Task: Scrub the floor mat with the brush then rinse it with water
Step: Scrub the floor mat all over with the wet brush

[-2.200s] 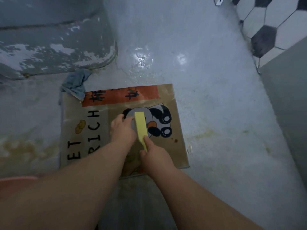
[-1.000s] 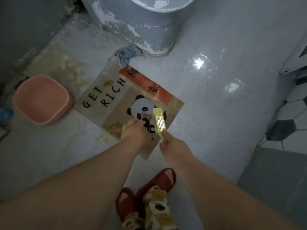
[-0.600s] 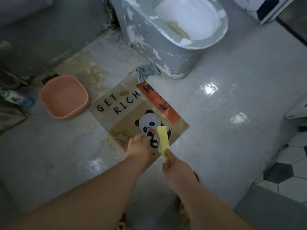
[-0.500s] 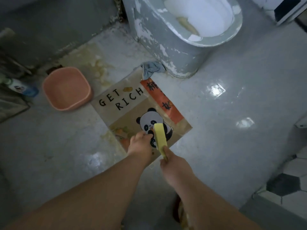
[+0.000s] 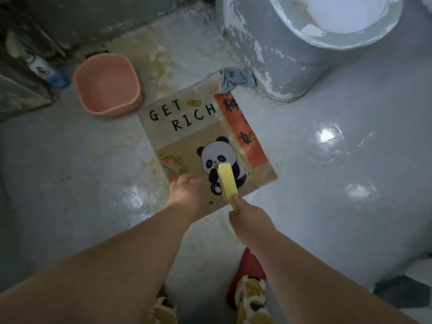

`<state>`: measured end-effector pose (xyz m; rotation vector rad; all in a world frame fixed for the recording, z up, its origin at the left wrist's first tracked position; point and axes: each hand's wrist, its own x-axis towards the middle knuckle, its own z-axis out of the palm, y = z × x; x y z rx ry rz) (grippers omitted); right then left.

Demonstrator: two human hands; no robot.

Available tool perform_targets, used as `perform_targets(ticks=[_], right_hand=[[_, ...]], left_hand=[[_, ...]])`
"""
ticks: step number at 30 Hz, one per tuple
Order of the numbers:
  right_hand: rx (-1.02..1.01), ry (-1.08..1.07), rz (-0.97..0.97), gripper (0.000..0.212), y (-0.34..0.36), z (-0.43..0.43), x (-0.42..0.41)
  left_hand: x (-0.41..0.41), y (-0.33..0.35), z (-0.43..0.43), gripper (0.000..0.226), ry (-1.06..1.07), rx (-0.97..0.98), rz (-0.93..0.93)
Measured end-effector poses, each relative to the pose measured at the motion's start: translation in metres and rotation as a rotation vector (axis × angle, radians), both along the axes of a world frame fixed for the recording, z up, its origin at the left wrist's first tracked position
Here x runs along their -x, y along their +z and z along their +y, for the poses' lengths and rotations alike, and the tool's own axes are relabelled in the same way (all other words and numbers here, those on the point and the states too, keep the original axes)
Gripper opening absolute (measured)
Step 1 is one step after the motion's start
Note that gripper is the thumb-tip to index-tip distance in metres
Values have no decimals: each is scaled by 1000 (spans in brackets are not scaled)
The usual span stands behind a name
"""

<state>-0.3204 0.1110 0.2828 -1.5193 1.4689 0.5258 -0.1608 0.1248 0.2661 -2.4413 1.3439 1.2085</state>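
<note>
The floor mat [image 5: 187,134] lies flat on the wet grey floor, tan with "GET RICH", a panda and an orange strip. My right hand [image 5: 250,220] grips the handle of a yellow brush [image 5: 228,181], whose head rests over the panda's lower body. My left hand [image 5: 185,191] presses on the mat's near edge, left of the brush, fingers spread flat.
A pink basin [image 5: 107,84] stands left of the mat's far corner. A grey toilet base [image 5: 292,50] rises behind the mat with a blue-grey rag [image 5: 233,79] at its foot. A bottle [image 5: 44,71] lies far left. Red slippers [image 5: 250,274] are below my arms.
The camera view has shifted and tilted, so the basin and toilet came into sight. The brush stays over the panda and my left hand has slid slightly left along the mat's near edge.
</note>
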Motion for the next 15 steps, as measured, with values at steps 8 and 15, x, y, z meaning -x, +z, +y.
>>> perform_targets(ticks=[8, 15], right_hand=[[31, -32, 31, 51, -55, 50, -26], [4, 69, 52, 51, -178, 75, -23]], left_hand=[[-25, -50, 55, 61, 44, 23, 83], [-15, -175, 86, 57, 17, -10, 39]])
